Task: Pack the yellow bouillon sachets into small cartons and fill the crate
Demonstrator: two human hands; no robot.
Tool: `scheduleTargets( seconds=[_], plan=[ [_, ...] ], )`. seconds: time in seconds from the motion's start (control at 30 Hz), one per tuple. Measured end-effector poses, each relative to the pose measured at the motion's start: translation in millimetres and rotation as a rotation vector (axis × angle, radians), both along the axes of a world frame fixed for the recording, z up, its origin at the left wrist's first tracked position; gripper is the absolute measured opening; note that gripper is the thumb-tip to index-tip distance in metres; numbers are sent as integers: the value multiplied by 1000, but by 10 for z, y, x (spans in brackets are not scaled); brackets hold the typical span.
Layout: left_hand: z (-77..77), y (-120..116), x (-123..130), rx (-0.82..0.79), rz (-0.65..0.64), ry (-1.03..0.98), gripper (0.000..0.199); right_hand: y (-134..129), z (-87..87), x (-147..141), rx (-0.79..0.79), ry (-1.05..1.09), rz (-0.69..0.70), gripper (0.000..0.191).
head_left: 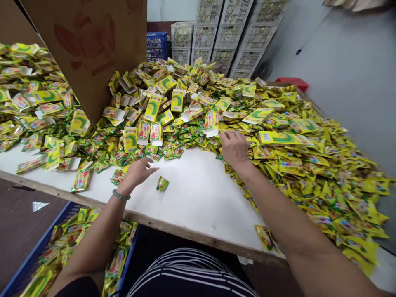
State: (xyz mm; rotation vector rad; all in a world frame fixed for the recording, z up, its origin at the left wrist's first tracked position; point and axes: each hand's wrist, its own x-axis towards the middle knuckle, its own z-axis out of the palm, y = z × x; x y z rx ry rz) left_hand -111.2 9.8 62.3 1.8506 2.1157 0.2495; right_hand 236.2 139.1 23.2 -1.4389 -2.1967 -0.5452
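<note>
My left hand (138, 173) hovers over the white table (198, 194), fingers apart and holding nothing, with a green bracelet on the wrist. Just right of its fingertips lies a small green packet (162, 183). At the edge of the heap, my right hand (234, 148) reaches down with curled fingers beside an open yellow box (211, 123); its fingertips are partly hidden, so what they hold is unclear. Flat yellow boxes (153, 107) and green packets (173, 153) lie between and beyond the hands. Yellow packets (309, 185) are heaped at the right.
A large cardboard box (102, 49) stands among the boxes at the left. Below the table edge, a blue crate (66, 214) holds filled packets. White crates (207, 31) are stacked behind, near a blue basket (157, 46). A red object (292, 83) lies at the back right.
</note>
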Motion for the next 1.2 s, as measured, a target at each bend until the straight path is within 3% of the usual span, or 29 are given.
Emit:
scheduleTargets(
  seconds=[0.1, 0.2, 0.3, 0.43, 0.57, 0.73, 0.8, 0.93, 1.03, 1.13, 1.2],
  plan=[
    [-71, 297, 108, 176, 137, 66, 48, -87, 28, -79, 6, 52, 118, 28],
    [-81, 693, 167, 354, 278, 122, 56, -212, -13, -293, -58, 247, 239, 27],
    [-83, 1094, 206, 393, 318, 114, 68, -356, -165, -542, -298, 565, 241, 19],
    [-145, 1359, 206, 323, 294, 61, 82, -495, -428, -672, -693, 842, 64, 12],
    [-184, 1167, 168, 277, 308, -6, 92, -572, -577, -577, -701, 906, -49, 14],
    [-156, 586, 424, 291, 335, -34, 69, -626, -558, -477, -675, 1047, 49, 21],
    [-195, 402, 663, 299, 252, -193, 56, -653, -510, -476, -724, 1110, 146, 26],
    [-375, 241, 1127, 49, 26, -877, 45, -741, -407, -534, -825, 1219, 314, 37],
    [-475, 204, 1282, 73, 106, -1172, 48, -822, -359, -609, -965, 1443, 365, 44],
    [-487, 142, 1296, 166, 219, -1208, 49, -909, -327, -697, -1192, 1605, 393, 55],
    [-463, 89, 1278, 164, 247, -1202, 50, -965, -306, -752, -1233, 1601, 395, 55]
  ],
)
